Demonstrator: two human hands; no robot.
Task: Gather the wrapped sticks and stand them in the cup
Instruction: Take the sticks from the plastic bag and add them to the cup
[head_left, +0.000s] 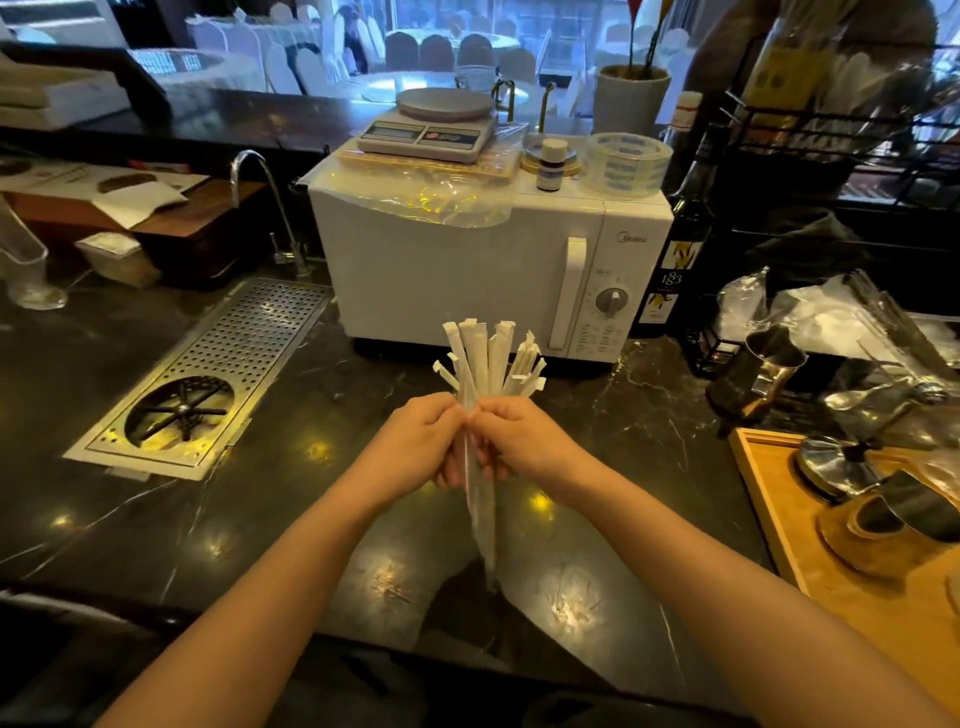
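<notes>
1. Where the view looks down, a dark marbled desk (291, 499) fills most of it, glossy with spots of reflected light.
2. At its back stands a white microwave (467, 280), with a scale (431, 124), a small bottle (551, 165) and a stack of tape rolls (626, 163) on top.
3. Left of the microwave, a perforated metal drain (208, 374) is set into the desk, with a curved tap (270, 208) behind it.
4. On the right edge lies a wooden tray (769, 499) carrying metal ware; a metal jug (758, 374) stands on the desk just behind it, and a dark wine bottle (680, 244) stands beside the microwave.
5. Two bare forearms reach in from the bottom edge and meet over the middle of the desk.
6. The left hand (415, 441) is clenched around the bundle of sticks (488, 364), gripping it from the left.
7. The right hand (519, 441) is closed on the same bundle from the right, its fingers touching those of the left.
8. The sticks, in white paper wrappers, are held upright above the desk, in front of the microwave; their tops fan out above the hands, and a narrow tail hangs below them.
9. Which vessel is the cup I cannot tell.
</notes>
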